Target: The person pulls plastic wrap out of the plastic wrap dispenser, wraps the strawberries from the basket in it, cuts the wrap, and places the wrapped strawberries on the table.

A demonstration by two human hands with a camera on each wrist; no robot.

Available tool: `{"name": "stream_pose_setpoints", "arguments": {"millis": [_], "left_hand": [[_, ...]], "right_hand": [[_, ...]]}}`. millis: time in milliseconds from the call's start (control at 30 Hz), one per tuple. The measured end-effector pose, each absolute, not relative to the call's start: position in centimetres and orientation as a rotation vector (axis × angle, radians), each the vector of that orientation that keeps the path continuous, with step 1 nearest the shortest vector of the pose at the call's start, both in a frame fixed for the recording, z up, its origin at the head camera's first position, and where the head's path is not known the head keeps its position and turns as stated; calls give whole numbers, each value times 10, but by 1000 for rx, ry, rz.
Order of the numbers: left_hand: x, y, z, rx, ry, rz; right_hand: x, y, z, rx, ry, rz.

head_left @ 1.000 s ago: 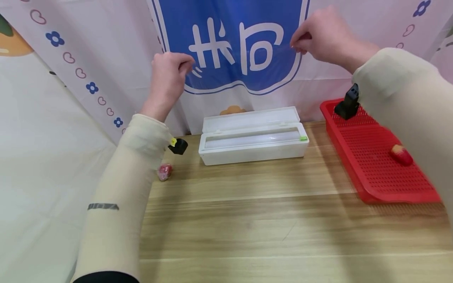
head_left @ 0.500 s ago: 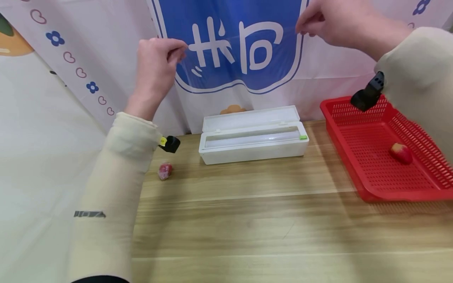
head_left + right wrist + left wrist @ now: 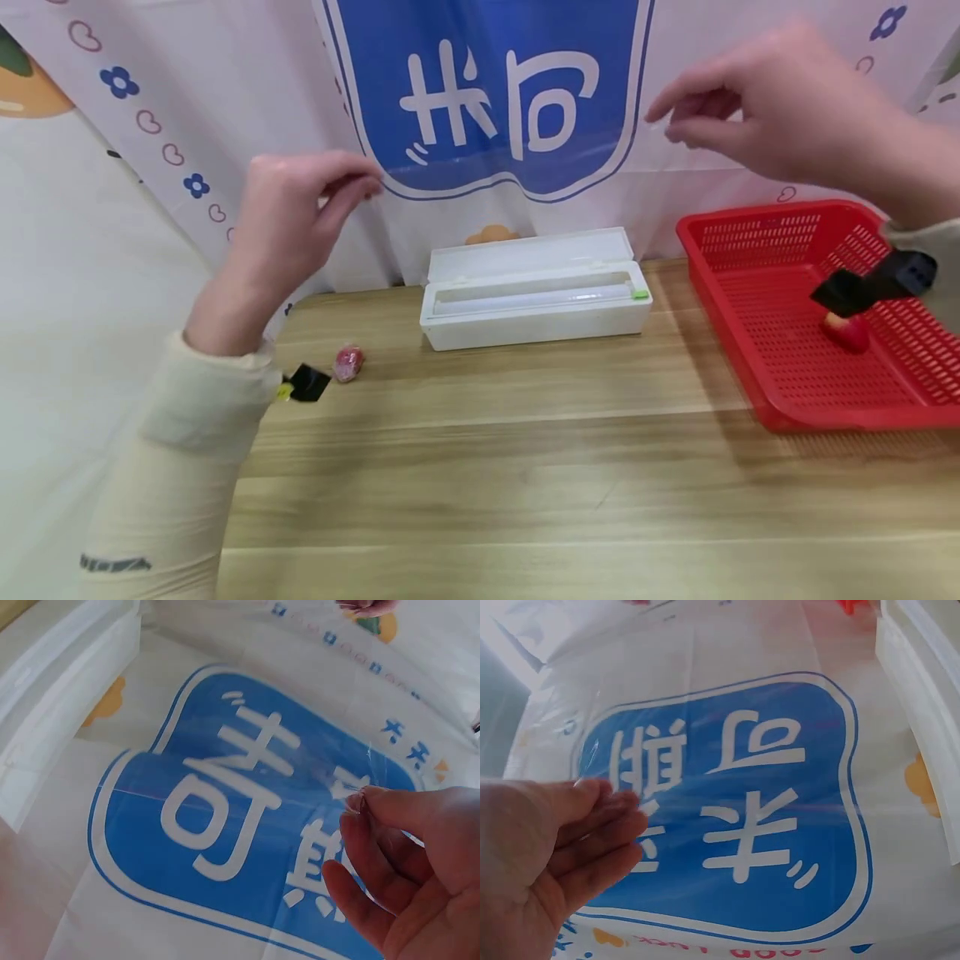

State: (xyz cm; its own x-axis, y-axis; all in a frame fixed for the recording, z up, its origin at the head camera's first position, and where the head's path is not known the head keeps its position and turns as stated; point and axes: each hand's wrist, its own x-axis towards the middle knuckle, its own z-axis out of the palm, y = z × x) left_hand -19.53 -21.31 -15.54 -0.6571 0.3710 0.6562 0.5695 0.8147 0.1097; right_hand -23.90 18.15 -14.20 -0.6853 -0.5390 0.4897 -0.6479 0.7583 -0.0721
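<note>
Between my raised hands stretches a clear, barely visible sheet of cling film. My left hand pinches its left side between thumb and fingers; in the left wrist view only a faint sheen of it shows. My right hand pinches the other side, and the right wrist view shows the gathered film at thumb and fingertip. Below and between the hands stands a white cling film dispenser with its lid raised and a pale roll inside. A small red, film-wrapped item lies on the table left of the dispenser.
A red perforated basket stands at the right with a red and yellow fruit in it, partly behind the wrist camera. A printed curtain hangs behind the wooden table. The table's left edge lies below my left forearm.
My hands have moved farther apart: the left one to the left and down, the right one to the right and lower. The dispenser, wrapped item and basket stay in place.
</note>
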Motion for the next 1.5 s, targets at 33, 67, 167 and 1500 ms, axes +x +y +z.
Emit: {"name": "stream_pose_setpoints", "arguments": {"millis": [33, 67, 167, 1500], "left_hand": [[-189, -216, -159, -737, -2341, -405], [-182, -220, -163, -791, -2329, -417], [-163, -229, -178, -959, -2288, -475], [-107, -220, -371, -1507, -3028, -502]], "right_hand": [[-234, 183, -146, 925, -2491, 333], [-230, 186, -150, 964, -2461, 338], [-219, 197, -166, 1068, -2414, 344], [-120, 193, -401, 1609, -2655, 773]]}}
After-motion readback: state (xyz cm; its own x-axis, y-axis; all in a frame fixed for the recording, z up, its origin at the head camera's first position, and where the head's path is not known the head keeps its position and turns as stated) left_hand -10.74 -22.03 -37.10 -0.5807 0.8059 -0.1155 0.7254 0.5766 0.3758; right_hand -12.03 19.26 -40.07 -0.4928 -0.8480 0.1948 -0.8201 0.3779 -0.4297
